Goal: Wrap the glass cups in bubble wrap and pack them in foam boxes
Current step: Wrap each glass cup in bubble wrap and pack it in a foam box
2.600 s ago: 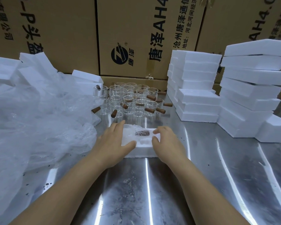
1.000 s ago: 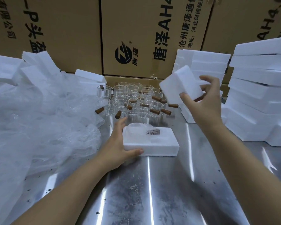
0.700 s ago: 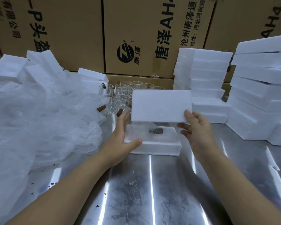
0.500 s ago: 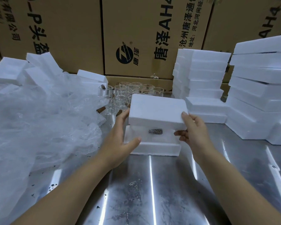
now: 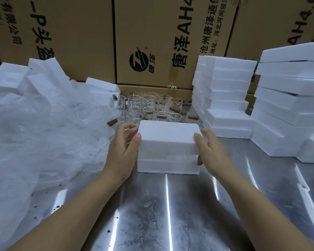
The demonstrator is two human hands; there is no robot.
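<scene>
Foam box (image 5: pixel 168 151) is sitting on the steel table (image 5: pixel 170 214), just in front of the glass cups (image 5: pixel 149 107), its lid (image 5: pixel 168 132) resting on the base (image 5: pixel 168 164). Left hand (image 5: pixel 124 144) and right hand (image 5: pixel 210 147) are gripping the lid's ends. Both ends are likely needing even downward pressure, edges kept flush; hard squeezing is risking crumbled foam.

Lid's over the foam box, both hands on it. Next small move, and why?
Probably press the foam lid straight down onto the foam base until the seam closes. The left hand and right hand grip the lid's ends, it sits squared over the base, and a seam shows between them, so seating may be unfinished.
</scene>
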